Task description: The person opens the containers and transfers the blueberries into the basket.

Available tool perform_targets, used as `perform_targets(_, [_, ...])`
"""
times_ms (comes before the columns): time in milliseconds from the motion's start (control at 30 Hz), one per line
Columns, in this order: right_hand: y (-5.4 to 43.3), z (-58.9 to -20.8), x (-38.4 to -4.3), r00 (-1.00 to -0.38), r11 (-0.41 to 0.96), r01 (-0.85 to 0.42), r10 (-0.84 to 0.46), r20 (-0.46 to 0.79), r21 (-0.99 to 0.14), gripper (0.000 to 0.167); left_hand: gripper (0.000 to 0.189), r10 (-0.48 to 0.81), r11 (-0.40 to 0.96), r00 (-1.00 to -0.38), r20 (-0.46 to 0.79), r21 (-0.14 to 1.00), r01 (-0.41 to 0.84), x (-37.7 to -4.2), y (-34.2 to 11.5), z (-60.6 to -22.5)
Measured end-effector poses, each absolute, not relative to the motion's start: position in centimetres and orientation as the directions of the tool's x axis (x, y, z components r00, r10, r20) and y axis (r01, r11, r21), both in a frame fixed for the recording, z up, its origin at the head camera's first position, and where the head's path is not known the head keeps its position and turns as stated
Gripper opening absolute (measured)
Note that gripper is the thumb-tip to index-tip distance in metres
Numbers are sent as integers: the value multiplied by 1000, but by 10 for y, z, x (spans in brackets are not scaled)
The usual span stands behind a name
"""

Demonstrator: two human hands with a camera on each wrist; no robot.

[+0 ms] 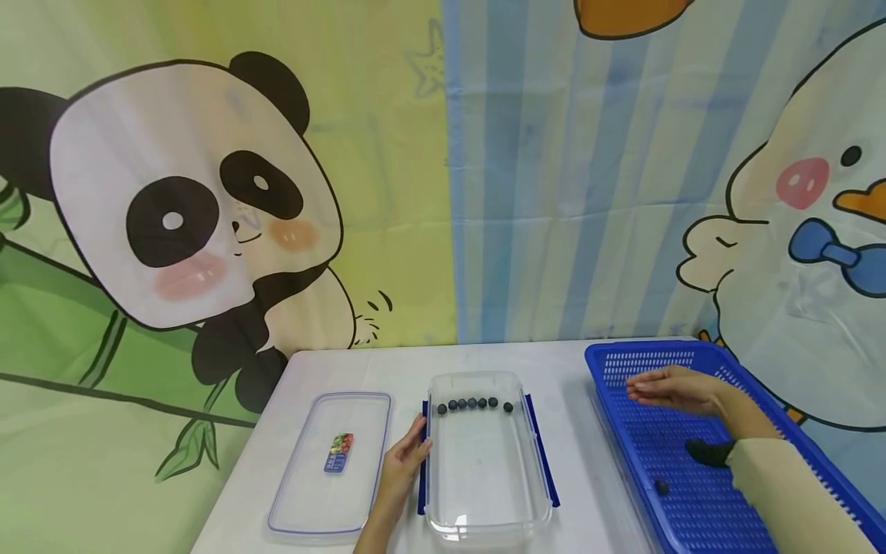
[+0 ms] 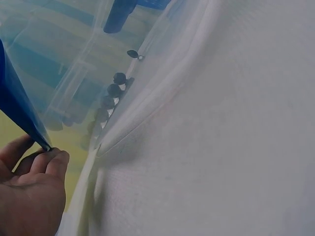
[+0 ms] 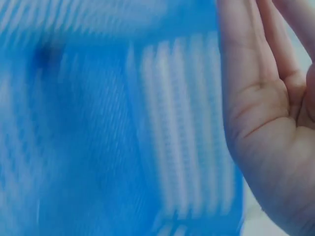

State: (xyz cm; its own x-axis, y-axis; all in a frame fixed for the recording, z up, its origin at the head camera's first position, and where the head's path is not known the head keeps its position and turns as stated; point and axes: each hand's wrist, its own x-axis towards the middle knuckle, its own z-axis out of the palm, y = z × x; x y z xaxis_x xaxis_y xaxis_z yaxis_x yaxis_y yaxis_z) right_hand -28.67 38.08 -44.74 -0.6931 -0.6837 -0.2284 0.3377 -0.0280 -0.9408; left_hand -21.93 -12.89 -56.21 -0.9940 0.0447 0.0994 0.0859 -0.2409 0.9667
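A clear plastic food box [image 1: 487,473] with blue side latches stands mid-table. Across its far end runs a row of several blueberries [image 1: 472,403], with one lone blueberry [image 1: 508,407] set apart at the right. My left hand [image 1: 401,462] holds the box's left side. In the left wrist view its fingertips pinch the lower edge of the blue latch [image 2: 19,105]. Over the far part of a blue plastic basket [image 1: 640,442], my right hand [image 1: 681,388] hovers with straight fingers and no thing visible in it. Another blueberry [image 1: 662,487] lies on the basket floor.
To the left of the box, a clear lid [image 1: 311,492] lies flat, with a colourful label [image 1: 339,452] on it. The white table [image 1: 574,431] ends at a printed curtain [image 1: 512,192] with a panda and a duck. The basket's raised walls surround the space below my right hand.
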Motion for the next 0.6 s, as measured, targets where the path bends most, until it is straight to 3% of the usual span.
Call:
perform_targets(167, [289,-424,-306,-785,48,205,-588,-194,-977,26,52,50,-234,-993,104,968,90,-220,-129,-563])
perform_targets(300, [214,-417,-313,-823,-2,178,-548,-148,-984,30,53,55,-227,-992,116,969,101,-221,-129,-563])
perform_targets(433, [144,-424,-314,-900,-201,238,-413,-139,-950,32,54,55,-230,-991,119,968,104,-221,-128,-561])
perform_targets(600, [73,-452,-307,-946,-463,323,-131,-297,-825,36,52,38,-224,-994,103,970,92,-220,-129,-562])
